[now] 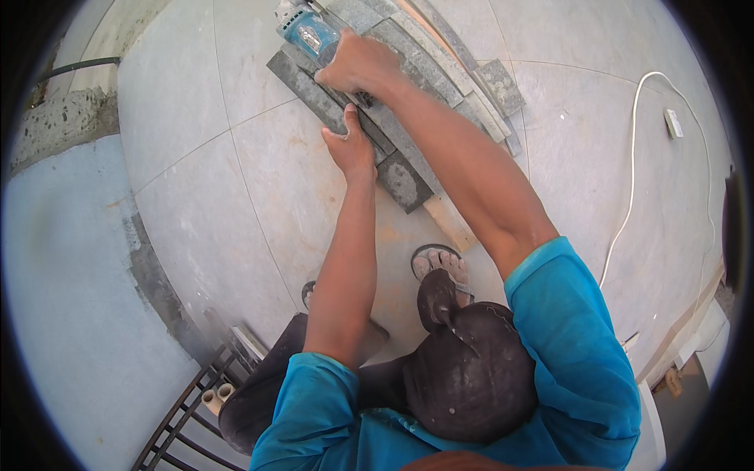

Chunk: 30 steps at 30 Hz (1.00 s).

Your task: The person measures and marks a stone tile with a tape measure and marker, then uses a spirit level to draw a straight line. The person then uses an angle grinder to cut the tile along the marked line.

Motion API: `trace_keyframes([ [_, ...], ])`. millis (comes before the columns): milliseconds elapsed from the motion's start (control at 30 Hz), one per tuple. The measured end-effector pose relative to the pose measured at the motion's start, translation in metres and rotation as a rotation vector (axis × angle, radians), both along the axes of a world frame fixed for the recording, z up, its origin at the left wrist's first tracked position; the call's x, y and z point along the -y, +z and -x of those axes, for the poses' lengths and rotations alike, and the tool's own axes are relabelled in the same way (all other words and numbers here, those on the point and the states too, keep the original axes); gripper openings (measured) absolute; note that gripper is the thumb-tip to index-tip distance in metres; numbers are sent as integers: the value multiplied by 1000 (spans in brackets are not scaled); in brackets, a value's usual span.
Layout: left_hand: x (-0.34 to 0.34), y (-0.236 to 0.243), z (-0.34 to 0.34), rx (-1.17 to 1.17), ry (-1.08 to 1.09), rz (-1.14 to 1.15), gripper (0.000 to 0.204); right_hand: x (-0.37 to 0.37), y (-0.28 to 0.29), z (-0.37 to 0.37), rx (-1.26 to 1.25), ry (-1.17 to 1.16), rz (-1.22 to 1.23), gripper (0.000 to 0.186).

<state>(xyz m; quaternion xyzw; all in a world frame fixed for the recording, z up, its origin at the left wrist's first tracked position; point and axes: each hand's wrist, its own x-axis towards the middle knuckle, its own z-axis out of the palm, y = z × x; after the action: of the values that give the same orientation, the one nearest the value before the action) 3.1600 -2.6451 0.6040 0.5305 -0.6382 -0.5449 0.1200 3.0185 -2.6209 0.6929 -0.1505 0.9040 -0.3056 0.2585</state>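
Note:
My right hand (357,61) is closed round a teal angle grinder (306,31) at the top, over several grey stone strips (412,63) lying stacked at a slant. My left hand (352,149) rests against a dark grey strip (302,82) just below the grinder, thumb and forefinger spread; its other fingers are partly hidden. A darker block (404,183) is beside that hand, with a pale wooden piece (448,220) under the stack's near end.
My sandalled foot (440,263) is on pale floor tiles. A white cable (632,157) loops at right near a small white item (673,123). At lower left are a metal grille (181,436) and short pipes (217,399). A rough concrete edge (63,125) runs along the left.

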Motion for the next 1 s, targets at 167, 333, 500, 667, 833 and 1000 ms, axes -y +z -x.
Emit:
trace_keyframes([
  [167,-1,4,0,16,4,-10,99,1,0,1,9,-3,-7,76],
  [333,-1,6,0,34,10,-11,99,2,-1,1,-4,-6,-14,75],
  [500,-1,10,0,18,-27,-28,103,2,-2,3,-5,1,-25,74],
  [667,-2,16,1,42,-37,-22,104,4,-2,4,0,9,-35,74],
  [833,0,9,0,65,-55,17,104,2,0,4,10,14,-43,76],
  [1000,-1,5,0,48,-21,67,98,-2,0,3,29,17,-31,78],
])
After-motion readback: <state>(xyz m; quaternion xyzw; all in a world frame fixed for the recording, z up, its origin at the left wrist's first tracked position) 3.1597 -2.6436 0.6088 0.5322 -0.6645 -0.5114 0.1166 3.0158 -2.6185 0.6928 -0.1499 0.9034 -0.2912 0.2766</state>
